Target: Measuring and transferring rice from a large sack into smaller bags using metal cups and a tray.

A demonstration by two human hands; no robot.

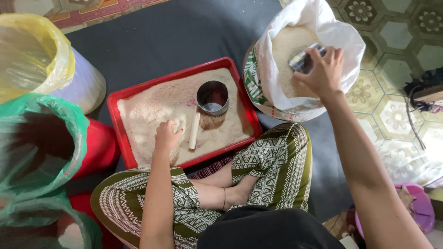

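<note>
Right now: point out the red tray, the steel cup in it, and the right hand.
red tray point(119, 95), head view, left rim
steel cup point(212, 97), head view, inside
right hand point(324, 71), head view, back of hand

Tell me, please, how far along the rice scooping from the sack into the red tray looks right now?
Well along: the red tray already holds a thick layer of rice, with a metal cup and stick in it. In hand: the right hand dips a metal scoop into the white sack; the left hand rests in the tray. The sack still holds plenty.

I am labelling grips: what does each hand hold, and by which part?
Right hand holds a metal cup by its side, inside the white sack. Left hand rests in the tray's grain, holding nothing visible.
</note>
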